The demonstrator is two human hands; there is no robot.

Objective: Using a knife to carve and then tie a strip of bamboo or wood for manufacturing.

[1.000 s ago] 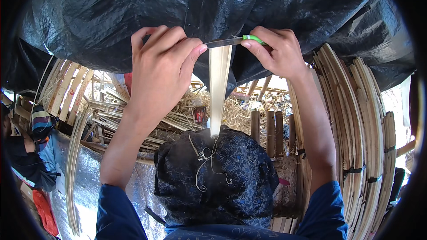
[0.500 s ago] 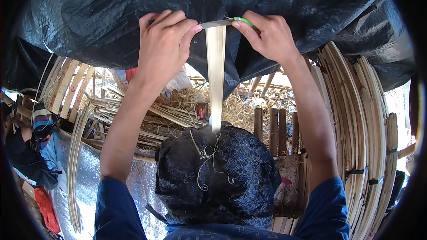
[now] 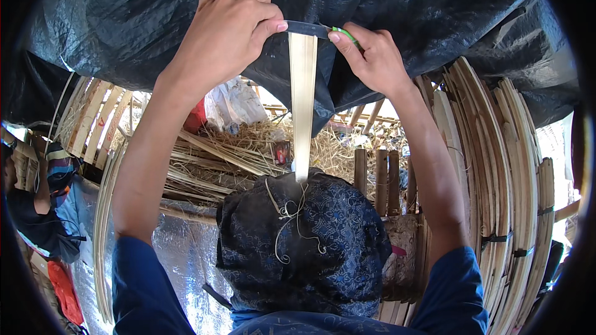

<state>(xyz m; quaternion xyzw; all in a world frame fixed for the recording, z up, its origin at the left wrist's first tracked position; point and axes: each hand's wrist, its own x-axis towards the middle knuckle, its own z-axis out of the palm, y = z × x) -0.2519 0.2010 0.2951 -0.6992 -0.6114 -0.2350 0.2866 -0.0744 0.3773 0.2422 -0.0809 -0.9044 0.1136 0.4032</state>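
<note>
A knife [image 3: 307, 29] with a green handle lies crosswise at the top end of a pale, flat bamboo strip [image 3: 303, 96]. Its blade tip is pinched between the thumb and fingers of my left hand [image 3: 231, 34]. My right hand [image 3: 375, 59] grips the green handle. The strip runs lengthwise away from me, its near end at a dark blue patterned cloth [image 3: 338, 242] over my lap. Thin curled shavings [image 3: 285, 214] lie on that cloth.
A black tarp [image 3: 155, 31] hangs across the far side. Bundled wooden slats [image 3: 496, 161] stand at the right; loose strips [image 3: 205, 167] and straw lie behind my left arm. At the far left edge sits another person [image 3: 37, 211], close to a red cloth [image 3: 64, 288].
Both hands and the knife have shifted; my left hand and forearm swung outward and up. The blade now shows its flat face more broadly. The strip stays nearly in place.
</note>
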